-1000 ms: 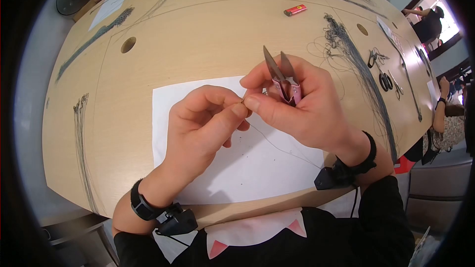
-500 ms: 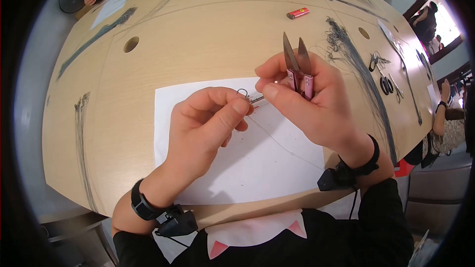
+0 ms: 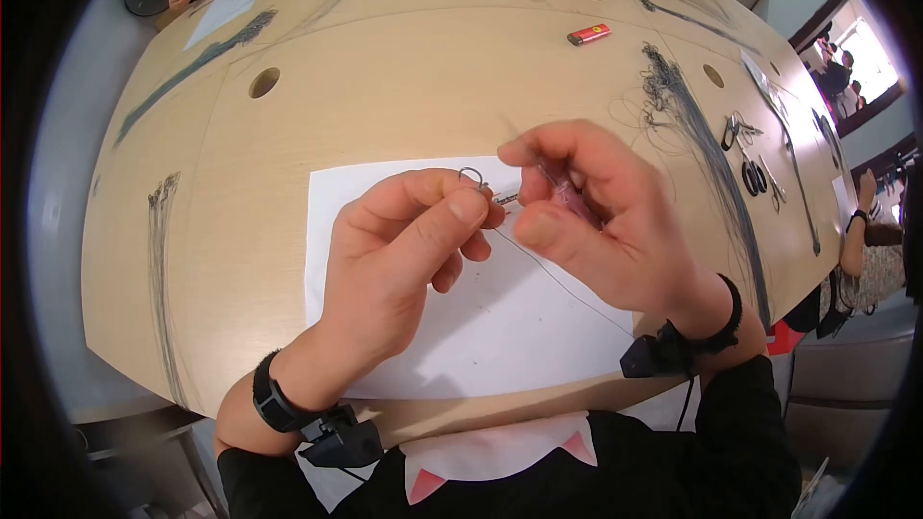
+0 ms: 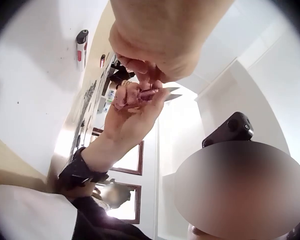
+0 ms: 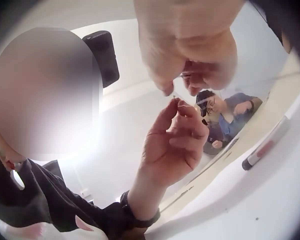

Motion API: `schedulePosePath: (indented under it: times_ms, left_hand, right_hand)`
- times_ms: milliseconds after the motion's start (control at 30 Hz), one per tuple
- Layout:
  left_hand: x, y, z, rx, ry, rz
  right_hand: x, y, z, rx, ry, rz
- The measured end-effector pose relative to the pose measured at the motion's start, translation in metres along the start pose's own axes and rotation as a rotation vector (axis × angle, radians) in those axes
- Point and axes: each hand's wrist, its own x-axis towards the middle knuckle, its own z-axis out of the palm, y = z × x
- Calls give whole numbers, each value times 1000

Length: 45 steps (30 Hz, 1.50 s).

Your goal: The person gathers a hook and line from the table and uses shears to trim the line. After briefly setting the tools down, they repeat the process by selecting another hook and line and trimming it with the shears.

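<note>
My left hand [image 3: 394,255] pinches a small dark hook [image 3: 470,175] between thumb and forefinger, its curved wire standing above the fingertips. From beneath those fingers a thin line [image 3: 567,290] runs down to the right over the white paper [image 3: 461,346]. To the right, a short gap away, my right hand [image 3: 615,216] holds pink thread snips [image 3: 569,194] in its curled fingers. Motion blurs the snips in the head view, while their pointed blades [image 4: 174,94] show in the left wrist view. Its thumb and forefinger are apart.
On the paper behind the hands lies a marker pen [image 5: 265,144]. Bundles of dark line lie at the left [image 3: 163,279] and right [image 3: 707,154]. Scissors [image 3: 755,173] sit farther right, and a red lighter [image 3: 588,35] lies toward the back. Other people sit around the table.
My right hand has parted from the left and moved right, its snips turning down from upright toward the palm. The hook's curve has come into view above my left fingertips.
</note>
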Motion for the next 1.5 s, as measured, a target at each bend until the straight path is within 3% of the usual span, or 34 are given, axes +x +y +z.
schedulePosePath:
  times_ms: [67,167,467,833,1267,1500]
  left_hand:
    - [-1,3,-1,-30,-5,1]
    - [-2,4,-1,-59,-6,16]
    - [-3,4,0,-130,3,19]
    - [-4,6,3,-162,26,-78]
    - [-2,1,1,-246,22,-70]
    - [-3,0,2,-216,25,-50]
  right_hand:
    - [-1,2,3,52,-45,-36]
    - [-2,4,6,-110,-32,-128]
    - [-2,3,9,-219,-17,-201]
    - [0,4,8,-315,-2,-262]
    - [1,5,7,-376,-13,-338]
    - [-1,7,7,-380,18,-293]
